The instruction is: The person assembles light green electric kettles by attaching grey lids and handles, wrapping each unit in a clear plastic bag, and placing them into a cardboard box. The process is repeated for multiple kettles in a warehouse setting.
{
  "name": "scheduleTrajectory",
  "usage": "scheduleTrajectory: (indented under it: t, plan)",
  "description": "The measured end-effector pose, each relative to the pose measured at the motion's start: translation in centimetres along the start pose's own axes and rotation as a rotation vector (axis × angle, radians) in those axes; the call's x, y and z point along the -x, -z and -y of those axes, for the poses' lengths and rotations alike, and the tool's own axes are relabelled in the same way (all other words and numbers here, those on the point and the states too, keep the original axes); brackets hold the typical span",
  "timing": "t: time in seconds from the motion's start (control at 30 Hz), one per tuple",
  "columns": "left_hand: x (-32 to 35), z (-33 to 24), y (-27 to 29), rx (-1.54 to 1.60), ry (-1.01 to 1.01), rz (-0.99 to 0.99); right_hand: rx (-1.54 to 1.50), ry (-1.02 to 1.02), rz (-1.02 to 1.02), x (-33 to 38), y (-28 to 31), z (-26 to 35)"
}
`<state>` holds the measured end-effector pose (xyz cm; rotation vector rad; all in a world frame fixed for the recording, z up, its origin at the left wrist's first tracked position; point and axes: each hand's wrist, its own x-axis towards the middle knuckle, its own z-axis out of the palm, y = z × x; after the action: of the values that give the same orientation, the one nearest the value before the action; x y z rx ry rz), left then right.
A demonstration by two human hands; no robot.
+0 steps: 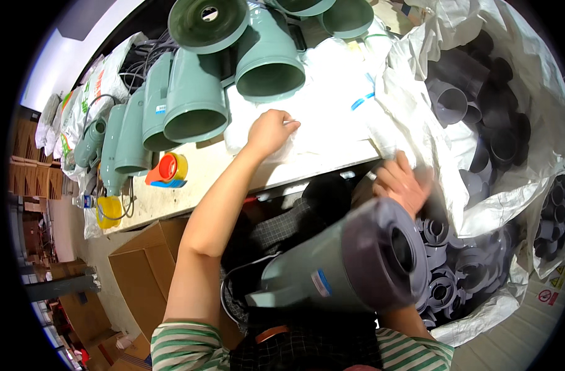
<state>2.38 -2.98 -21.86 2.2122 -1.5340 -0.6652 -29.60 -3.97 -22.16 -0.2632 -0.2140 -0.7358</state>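
The person's left hand (269,131) reaches out over the workbench (189,185) and rests on a heap of clear plastic bags (323,105), its fingers curled together and pinching the film at their tips. The right hand (401,184) is nearer, at the bench's near edge beside the rim of a big white sack (480,74) on the right; it is blurred, the fingers look loosely spread, and whether it grips anything cannot be told. A large grey-green pipe fitting with a dark grey end cap (350,263) lies across the person's lap, just below the right hand, cap end toward the sack. The sack holds many dark grey pipe sockets (474,142). On the far left of the bench stand several green pipe fittings (196,93), with a red and yellow tape roll (170,168) near them.
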Motion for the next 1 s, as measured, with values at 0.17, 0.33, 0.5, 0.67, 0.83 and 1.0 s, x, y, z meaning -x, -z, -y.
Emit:
scheduleTrajectory:
  t: [0.17, 0.33, 0.5, 0.67, 0.83, 1.0]
  plan:
    - [-2.8, 3.4, -2.1, 1.031, 0.319, 0.069, 1.364, -0.278, -0.425, -7.4, 4.4, -4.1]
    - [1.7, -4.9, 8.3, 1.957, 0.011, -0.081, 1.601, -0.260, -0.677, -6.6, 5.4, -5.4]
    - [10.1, -7.7, 0.2, 0.951, -0.187, 0.019, 1.104, 0.130, -0.250, -5.0, 0.9, -7.3]
    - [12.5, -7.8, -2.3, 1.449, -0.017, 0.057, 1.222, 0.245, -0.336, -1.9, 1.1, -7.4]
    - [15.3, -7.0, 0.1, 1.600, -0.279, 0.079, 0.776, 0.161, -0.507, 0.1, 3.6, -4.6]
    - [16.9, -10.0, 1.5, 1.361, -0.167, 0.289, 1.280, 0.377, -0.580, 1.4, 3.2, -4.2]
